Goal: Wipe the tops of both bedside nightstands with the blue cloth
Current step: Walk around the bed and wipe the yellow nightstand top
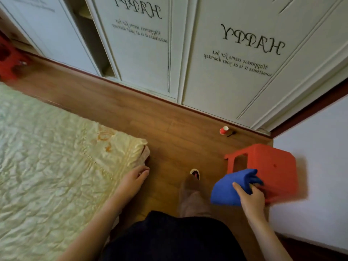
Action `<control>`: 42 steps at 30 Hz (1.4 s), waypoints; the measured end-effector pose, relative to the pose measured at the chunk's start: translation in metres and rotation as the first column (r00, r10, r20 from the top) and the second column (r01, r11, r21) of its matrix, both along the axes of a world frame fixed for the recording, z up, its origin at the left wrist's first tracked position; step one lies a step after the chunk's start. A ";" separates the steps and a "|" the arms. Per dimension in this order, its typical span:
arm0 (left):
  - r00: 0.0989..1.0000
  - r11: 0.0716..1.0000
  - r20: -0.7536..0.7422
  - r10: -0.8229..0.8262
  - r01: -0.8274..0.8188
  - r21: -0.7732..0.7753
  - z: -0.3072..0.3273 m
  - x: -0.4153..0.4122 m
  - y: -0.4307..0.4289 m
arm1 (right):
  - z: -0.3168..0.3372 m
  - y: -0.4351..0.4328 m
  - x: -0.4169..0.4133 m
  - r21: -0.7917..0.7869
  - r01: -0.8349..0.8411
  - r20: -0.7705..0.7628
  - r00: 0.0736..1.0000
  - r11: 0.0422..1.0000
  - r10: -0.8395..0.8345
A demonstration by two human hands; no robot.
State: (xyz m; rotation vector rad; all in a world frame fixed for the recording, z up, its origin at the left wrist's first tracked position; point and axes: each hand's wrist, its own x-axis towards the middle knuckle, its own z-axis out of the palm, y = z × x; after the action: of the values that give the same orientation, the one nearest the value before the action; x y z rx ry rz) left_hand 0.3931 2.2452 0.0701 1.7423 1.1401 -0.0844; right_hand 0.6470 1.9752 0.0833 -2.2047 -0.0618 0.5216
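Observation:
The blue cloth (pixel 230 187) is bunched up in my right hand (pixel 251 199), which grips it by one end at the near left edge of a red plastic stool (pixel 273 166). That stool stands against the white wall on the right and serves as a bedside stand. Its top is bare, with a small hole in it. A second red stool (pixel 8 61) is partly visible at the far left, past the bed. My left hand (pixel 134 178) rests empty, fingers loosely apart, at the corner of the bed.
A bed with a pale quilted cover (pixel 47 166) fills the left. White wardrobe doors (pixel 235 63) run along the back, one left ajar. A red paper cup (pixel 224 130) stands on the wood floor by the wardrobe. My foot in a slipper (pixel 194 175) is between bed and stool.

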 end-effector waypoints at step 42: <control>0.370 0.370 0.027 0.929 -0.929 -0.017 0.008 0.197 0.659 | -0.006 1.040 0.259 0.108 -0.878 -0.135 0.451 0.466 0.882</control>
State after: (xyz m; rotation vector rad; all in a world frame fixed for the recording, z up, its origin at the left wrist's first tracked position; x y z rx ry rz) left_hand 0.5901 2.9047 0.0783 0.8260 1.9528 0.6593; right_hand 0.9059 3.0151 0.0771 -1.9317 -1.1943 1.2750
